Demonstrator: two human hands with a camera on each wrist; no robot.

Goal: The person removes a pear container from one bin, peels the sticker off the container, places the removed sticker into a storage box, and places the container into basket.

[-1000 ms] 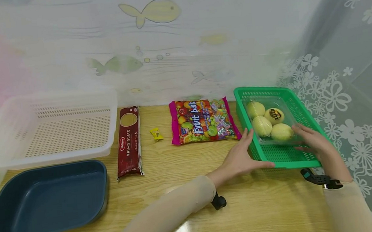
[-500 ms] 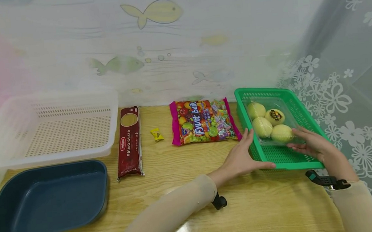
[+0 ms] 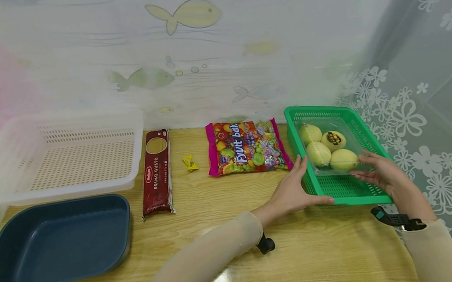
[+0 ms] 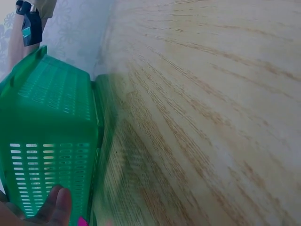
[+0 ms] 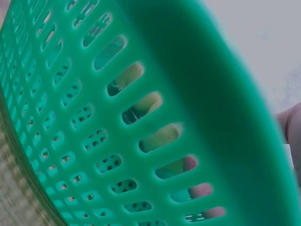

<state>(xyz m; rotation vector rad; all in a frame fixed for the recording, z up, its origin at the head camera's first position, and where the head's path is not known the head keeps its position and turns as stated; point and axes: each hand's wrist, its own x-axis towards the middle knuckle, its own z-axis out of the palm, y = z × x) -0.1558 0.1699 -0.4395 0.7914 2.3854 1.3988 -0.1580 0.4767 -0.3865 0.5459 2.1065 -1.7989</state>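
Note:
A clear plastic pack of round, pale yellow fruit (image 3: 343,160) lies in the green basket (image 3: 373,134); one fruit bears a dark label. At the pack's right front corner, my right hand (image 3: 392,181) pinches the edge with curled fingers. My left hand (image 3: 288,194) braces the basket's near left corner, its fingers straight along the side wall and the thumb along the front rim. In the left wrist view, fingertips (image 4: 59,202) touch the slotted wall. Through the slots in the right wrist view, some yellow fruit (image 5: 162,136) and pinkish fingertips (image 5: 202,189) show.
Left of the basket lies a colourful candy bag (image 3: 246,147). Farther left are a small yellow wrapped sweet (image 3: 190,163) and a red spaghetti pack (image 3: 157,173). A white basket (image 3: 133,180) stands behind a dark blue tub (image 3: 126,224) at the left. A patterned curtain hangs behind.
My right hand has shifted slightly right, and its fingers have curled in at the pack's corner. The pack's right edge has moved a little to the right. My left hand stays put.

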